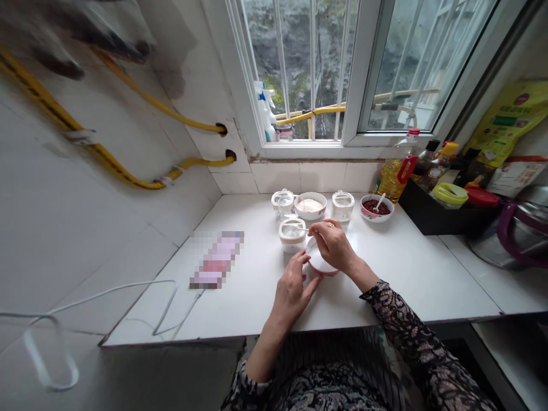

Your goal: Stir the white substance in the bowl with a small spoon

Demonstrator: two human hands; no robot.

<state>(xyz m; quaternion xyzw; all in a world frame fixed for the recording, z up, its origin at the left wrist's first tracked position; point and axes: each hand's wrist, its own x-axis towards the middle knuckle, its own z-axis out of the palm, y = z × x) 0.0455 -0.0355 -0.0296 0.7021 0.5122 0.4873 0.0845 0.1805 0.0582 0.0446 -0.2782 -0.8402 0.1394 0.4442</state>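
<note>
My left hand [291, 290] rests against the near left side of a white bowl [317, 258], its fingers curved round the rim. Over that bowl, my right hand [334, 245] pinches the handle of a small white spoon [297, 228], which points left over an open clear jar [292, 237]. Behind stand a bowl of pale powder [310, 206] and two clear jars, one at left [282, 202] and one at right [342, 206]. Farther right is a bowl of dark red beans [377, 208] with a white spoon in it. My right hand partly hides the near bowl.
A blurred-out phone-like object [217, 260] with a white cable [171, 328] lies at left. At right are an oil bottle [391, 174], a black box [422, 211] of condiments and a metal pot [492, 245]. The counter's front edge runs below my hands.
</note>
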